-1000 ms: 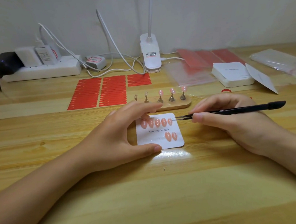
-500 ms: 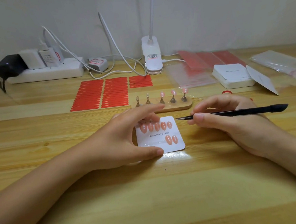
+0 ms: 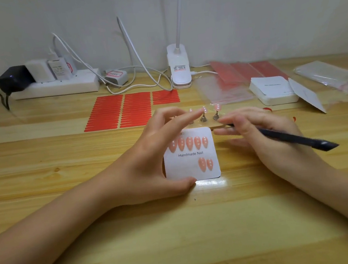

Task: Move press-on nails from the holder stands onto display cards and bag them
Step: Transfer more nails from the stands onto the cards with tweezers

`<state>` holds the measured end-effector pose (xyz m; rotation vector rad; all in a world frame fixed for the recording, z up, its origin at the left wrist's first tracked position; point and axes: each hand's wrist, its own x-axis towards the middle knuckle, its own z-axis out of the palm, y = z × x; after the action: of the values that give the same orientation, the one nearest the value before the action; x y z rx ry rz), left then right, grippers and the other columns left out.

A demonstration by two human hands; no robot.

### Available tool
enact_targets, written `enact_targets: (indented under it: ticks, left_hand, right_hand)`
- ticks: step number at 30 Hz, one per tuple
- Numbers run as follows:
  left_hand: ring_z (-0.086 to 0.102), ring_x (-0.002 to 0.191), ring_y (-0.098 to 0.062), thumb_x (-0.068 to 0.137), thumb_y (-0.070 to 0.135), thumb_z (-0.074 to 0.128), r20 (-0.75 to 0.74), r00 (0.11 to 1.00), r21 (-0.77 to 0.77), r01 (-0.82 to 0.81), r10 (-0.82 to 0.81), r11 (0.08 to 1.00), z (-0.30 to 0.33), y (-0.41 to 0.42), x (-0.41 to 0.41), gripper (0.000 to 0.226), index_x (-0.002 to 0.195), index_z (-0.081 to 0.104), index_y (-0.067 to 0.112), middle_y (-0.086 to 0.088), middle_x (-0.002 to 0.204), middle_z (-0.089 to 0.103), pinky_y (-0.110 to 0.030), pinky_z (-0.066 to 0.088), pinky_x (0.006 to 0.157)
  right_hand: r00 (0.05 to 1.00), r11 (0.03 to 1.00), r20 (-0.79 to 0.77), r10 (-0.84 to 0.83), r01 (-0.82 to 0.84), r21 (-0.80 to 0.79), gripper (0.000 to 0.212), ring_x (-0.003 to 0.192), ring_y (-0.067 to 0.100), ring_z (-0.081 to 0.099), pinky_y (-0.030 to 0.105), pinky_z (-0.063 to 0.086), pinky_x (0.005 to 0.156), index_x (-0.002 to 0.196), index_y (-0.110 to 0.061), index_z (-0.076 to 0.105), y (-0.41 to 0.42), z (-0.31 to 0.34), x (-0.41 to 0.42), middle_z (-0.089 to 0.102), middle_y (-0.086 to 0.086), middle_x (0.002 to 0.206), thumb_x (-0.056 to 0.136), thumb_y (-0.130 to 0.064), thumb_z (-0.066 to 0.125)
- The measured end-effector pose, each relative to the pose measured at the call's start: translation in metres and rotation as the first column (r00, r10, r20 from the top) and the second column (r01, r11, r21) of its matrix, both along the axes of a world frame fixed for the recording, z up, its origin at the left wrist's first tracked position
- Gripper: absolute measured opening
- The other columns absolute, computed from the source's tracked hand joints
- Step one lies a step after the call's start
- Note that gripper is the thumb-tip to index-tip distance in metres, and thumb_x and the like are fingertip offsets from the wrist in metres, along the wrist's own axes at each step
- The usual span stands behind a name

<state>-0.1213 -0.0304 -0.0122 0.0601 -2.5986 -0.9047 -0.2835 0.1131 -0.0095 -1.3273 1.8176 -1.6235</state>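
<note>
A white display card [image 3: 191, 168] printed "Handmade Nail" lies flat on the table with several pink nails [image 3: 189, 143] stuck on it. My left hand [image 3: 148, 158] rests its thumb on the card's lower left edge, and its index fingertip reaches up to touch a pink nail [image 3: 204, 109] on the holder stands [image 3: 203, 118]. These metal stands sit on a wooden base [image 3: 216, 125] just behind the card; another nail [image 3: 217, 106] tops the rightmost stand. My right hand [image 3: 266, 141] grips black tweezers [image 3: 298, 139], with their tip hidden behind its fingers near the base.
Red adhesive strips [image 3: 121, 111] lie behind on the left. A stack of blank cards [image 3: 273, 91] and clear bags [image 3: 328, 74] lie at the back right. A clip lamp [image 3: 179, 71], a power strip [image 3: 56, 86] and cables line the wall.
My left index finger lifted off the card's top and stretched to a nail on the stands. My right hand swung the tweezers off the card toward the wooden base, and their tail now points down-right.
</note>
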Motion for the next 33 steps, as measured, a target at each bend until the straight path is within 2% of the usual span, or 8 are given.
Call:
enact_targets:
  ticks: [5,11,14,17,19,22,26,33]
  left_hand:
    - [0.027,0.129,0.003,0.069,0.017,0.073,-0.079,0.997,-0.080,0.003,-0.009,0.997,-0.003,0.004,-0.002,0.086,0.140,0.029,0.034,0.011,0.137,0.024,-0.011,0.034,0.100]
    - [0.007,0.141,-0.001,0.068,0.017,0.073,-0.169,0.985,-0.111,-0.051,0.032,0.993,-0.004,0.011,-0.005,0.095,0.142,0.018,0.038,0.017,0.147,0.012,-0.013,0.022,0.109]
    - [0.017,0.140,0.000,0.065,0.025,0.077,-0.199,0.976,0.194,-0.052,0.091,0.980,0.002,0.016,-0.003,0.099,0.141,0.016,0.042,0.012,0.152,0.014,-0.021,0.035,0.105]
    - [0.053,0.117,0.000,0.060,0.021,0.078,-0.076,0.970,0.694,-0.114,0.230,0.711,0.010,0.022,-0.004,0.092,0.133,0.026,0.043,0.013,0.132,0.048,-0.020,0.051,0.085]
    - [0.066,0.100,-0.010,0.064,0.021,0.081,0.074,0.982,0.791,-0.165,0.175,0.589,0.010,0.025,-0.005,0.071,0.126,0.046,0.029,0.005,0.114,0.067,-0.029,0.057,0.075]
    - [0.071,0.083,-0.014,0.070,0.019,0.071,0.223,0.968,0.756,-0.248,0.118,0.606,0.012,0.029,-0.007,0.025,0.096,0.070,0.019,0.001,0.091,0.074,-0.027,0.058,0.065]
    - [0.071,0.076,-0.014,0.078,0.008,0.067,0.254,0.957,0.785,-0.290,0.142,0.548,0.012,0.025,-0.007,0.011,0.083,0.073,0.015,-0.001,0.085,0.074,-0.022,0.054,0.054]
    - [0.071,0.074,-0.015,0.083,0.005,0.060,0.240,0.951,0.870,-0.300,0.195,0.391,0.016,0.021,-0.007,0.011,0.090,0.067,0.009,-0.007,0.085,0.074,-0.018,0.050,0.048]
  right_hand:
    - [0.918,1.000,-0.395,0.019,-0.015,0.012,0.016,0.098,0.000,0.059,0.011,0.043,0.086,0.100,-0.015,0.070,-0.001,-0.003,0.001,0.066,-0.005,0.101,0.088,-0.012,0.061]
    - [1.000,0.997,0.011,-0.005,0.006,-0.082,0.021,0.083,0.000,0.064,0.012,0.050,0.066,0.083,-0.018,0.072,-0.002,0.002,0.006,0.068,-0.005,0.090,0.077,0.002,0.068]
    - [0.985,0.993,0.166,-0.044,0.061,-0.098,0.019,0.080,0.001,0.065,0.012,0.050,0.064,0.078,-0.014,0.073,-0.002,0.003,0.004,0.069,-0.009,0.082,0.078,0.004,0.067]
    - [0.975,0.990,0.210,-0.070,0.093,-0.101,0.021,0.081,0.001,0.065,0.012,0.050,0.064,0.077,-0.016,0.073,-0.001,0.004,0.002,0.070,-0.012,0.080,0.078,0.004,0.067]
    - [0.974,0.990,0.221,-0.056,0.083,-0.115,0.021,0.081,0.002,0.065,0.012,0.050,0.064,0.077,-0.016,0.073,-0.001,0.004,0.004,0.070,-0.011,0.081,0.078,0.004,0.067]
    - [0.981,0.992,0.193,-0.015,0.038,-0.116,0.020,0.081,0.001,0.066,0.012,0.051,0.064,0.079,-0.014,0.073,-0.002,0.003,0.009,0.070,-0.011,0.081,0.079,0.004,0.065]
    - [0.995,0.992,0.099,-0.023,0.035,-0.120,0.012,0.092,0.004,0.066,0.014,0.052,0.070,0.085,-0.019,0.072,-0.001,0.004,0.009,0.069,-0.008,0.096,0.081,-0.019,0.060]
    - [0.997,0.987,0.042,-0.065,0.071,-0.146,0.068,0.066,0.004,0.057,0.020,0.051,0.066,0.087,-0.037,0.073,0.006,0.006,-0.009,0.056,-0.013,0.077,0.074,-0.078,0.020]
